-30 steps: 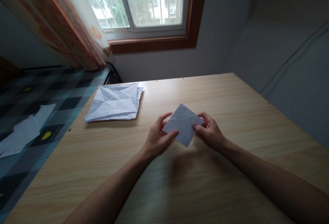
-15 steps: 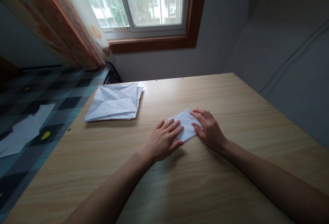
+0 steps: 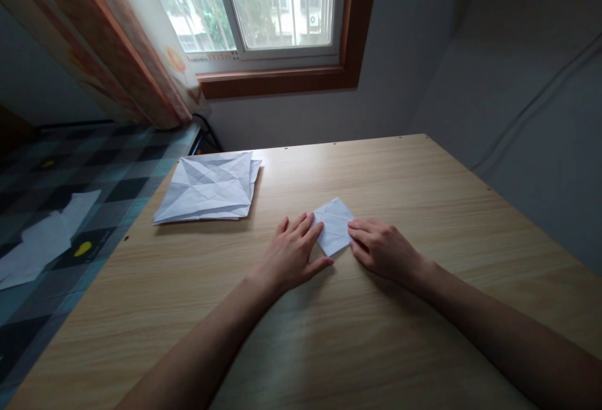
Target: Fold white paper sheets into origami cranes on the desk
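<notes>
A small square of folded white paper [image 3: 335, 227] lies on the wooden table, turned so that one corner points toward me. Creases cross its top face. My left hand [image 3: 297, 252] rests at its left corner, fingers spread and flat, the tips on the paper and the thumb near the front corner. At the right corner, the fingers and thumb of my right hand [image 3: 385, 248] are drawn together on the paper's edge. My right fingertips cover that corner.
Several creased white sheets are stacked [image 3: 209, 187] at the table's back left. Left of the wooden table [image 3: 423, 335], white papers [image 3: 42, 241] lie on a checked cloth [image 3: 136, 153]. A window [image 3: 282, 9] and curtain [image 3: 108, 40] are behind; a cable [image 3: 527, 115] runs along the right wall.
My right hand has slid down from the paper's upper edge to its right corner, its fingers closing together. My left hand has shifted slightly left, uncovering more of the paper, which has turned a little.
</notes>
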`<state>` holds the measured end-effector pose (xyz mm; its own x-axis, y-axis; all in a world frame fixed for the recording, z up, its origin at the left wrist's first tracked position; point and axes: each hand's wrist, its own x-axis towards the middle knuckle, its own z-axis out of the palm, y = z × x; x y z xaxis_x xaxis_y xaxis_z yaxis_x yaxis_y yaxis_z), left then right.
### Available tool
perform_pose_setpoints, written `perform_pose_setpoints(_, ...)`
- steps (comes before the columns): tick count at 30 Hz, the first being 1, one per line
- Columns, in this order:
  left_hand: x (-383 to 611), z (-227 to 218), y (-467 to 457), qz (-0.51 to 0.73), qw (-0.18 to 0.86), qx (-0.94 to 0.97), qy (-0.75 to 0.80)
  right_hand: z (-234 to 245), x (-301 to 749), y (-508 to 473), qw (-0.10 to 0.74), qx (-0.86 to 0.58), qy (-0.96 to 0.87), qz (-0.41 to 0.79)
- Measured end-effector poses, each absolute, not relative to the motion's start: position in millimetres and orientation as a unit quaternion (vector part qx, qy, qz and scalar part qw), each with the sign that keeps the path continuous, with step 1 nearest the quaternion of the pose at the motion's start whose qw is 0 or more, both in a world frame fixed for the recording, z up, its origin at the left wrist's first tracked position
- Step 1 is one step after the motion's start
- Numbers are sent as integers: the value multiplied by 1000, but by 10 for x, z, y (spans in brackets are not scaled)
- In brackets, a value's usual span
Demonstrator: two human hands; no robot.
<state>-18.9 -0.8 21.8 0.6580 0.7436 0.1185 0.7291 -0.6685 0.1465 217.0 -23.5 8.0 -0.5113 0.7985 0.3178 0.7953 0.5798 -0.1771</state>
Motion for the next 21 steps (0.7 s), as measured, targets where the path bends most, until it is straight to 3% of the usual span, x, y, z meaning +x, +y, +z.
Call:
perform_pose_setpoints(10, -246, 177, 40, 193, -26, 922, 335, 25, 2221, -171, 255, -373, -892, -17)
perform_pose_setpoints(15, -272, 153, 79, 226, 4, 938, 264, 27, 2196, -176, 268, -353, -896, -14)
perform_pose_setpoints(21, -276, 153, 97, 277, 67, 904, 319, -25, 2182, -163, 318, -384, -867, 33)
